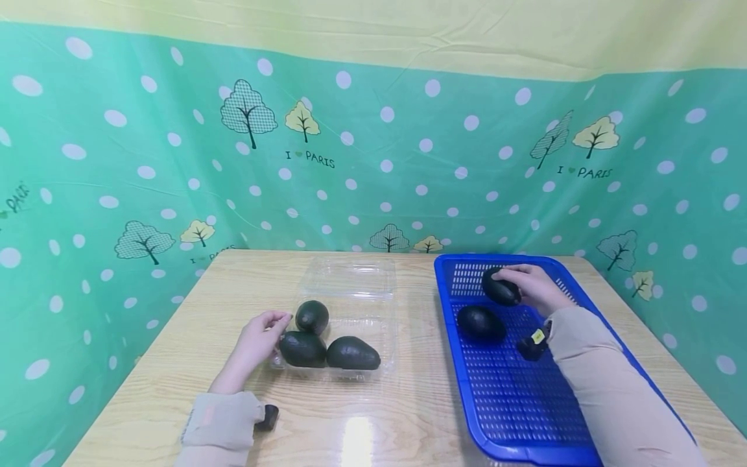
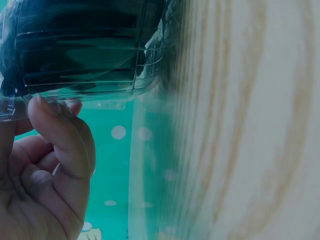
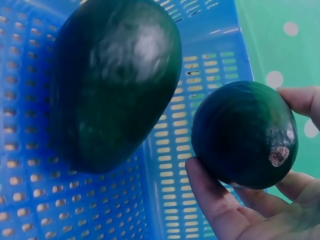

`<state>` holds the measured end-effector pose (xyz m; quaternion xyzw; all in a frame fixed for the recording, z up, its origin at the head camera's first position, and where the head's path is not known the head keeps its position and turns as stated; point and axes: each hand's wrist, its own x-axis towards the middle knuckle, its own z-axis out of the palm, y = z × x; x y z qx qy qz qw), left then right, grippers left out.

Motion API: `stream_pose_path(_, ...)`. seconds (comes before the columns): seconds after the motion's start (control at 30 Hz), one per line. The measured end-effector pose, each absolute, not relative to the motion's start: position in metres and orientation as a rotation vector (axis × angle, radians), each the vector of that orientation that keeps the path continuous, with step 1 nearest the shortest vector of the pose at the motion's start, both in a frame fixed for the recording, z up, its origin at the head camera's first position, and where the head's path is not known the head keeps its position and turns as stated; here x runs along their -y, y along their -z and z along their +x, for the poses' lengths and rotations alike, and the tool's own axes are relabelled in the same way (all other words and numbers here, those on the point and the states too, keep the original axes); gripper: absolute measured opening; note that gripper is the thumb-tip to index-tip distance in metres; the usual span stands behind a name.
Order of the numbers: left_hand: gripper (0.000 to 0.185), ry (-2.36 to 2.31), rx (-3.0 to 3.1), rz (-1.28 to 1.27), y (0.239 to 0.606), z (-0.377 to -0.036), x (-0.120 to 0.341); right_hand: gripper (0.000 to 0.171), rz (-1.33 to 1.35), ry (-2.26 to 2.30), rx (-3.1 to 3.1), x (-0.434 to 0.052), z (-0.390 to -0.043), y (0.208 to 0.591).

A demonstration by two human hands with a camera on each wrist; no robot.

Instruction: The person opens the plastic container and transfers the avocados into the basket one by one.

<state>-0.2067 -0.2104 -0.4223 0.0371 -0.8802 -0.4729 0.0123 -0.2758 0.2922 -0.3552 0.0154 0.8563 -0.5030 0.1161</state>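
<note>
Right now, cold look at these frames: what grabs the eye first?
The bright blue basket on the right of the wooden table, where the right hand grips a dark avocado beside a second avocado lying in it. Next, the clear plastic clamshell at centre holding three avocados, its near-left edge pinched by the left hand.

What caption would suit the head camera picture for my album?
Right hand grips an avocado in the blue basket; left hand holds the clear clamshell box with three avocados.
</note>
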Motion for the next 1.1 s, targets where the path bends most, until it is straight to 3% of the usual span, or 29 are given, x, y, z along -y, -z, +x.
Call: stream_pose_path(1.1,0.042,1.429,2.767,0.11,0.423,-0.207,0.21,0.072,0.136,1.358,-2.539,-0.304,-0.269,0.381)
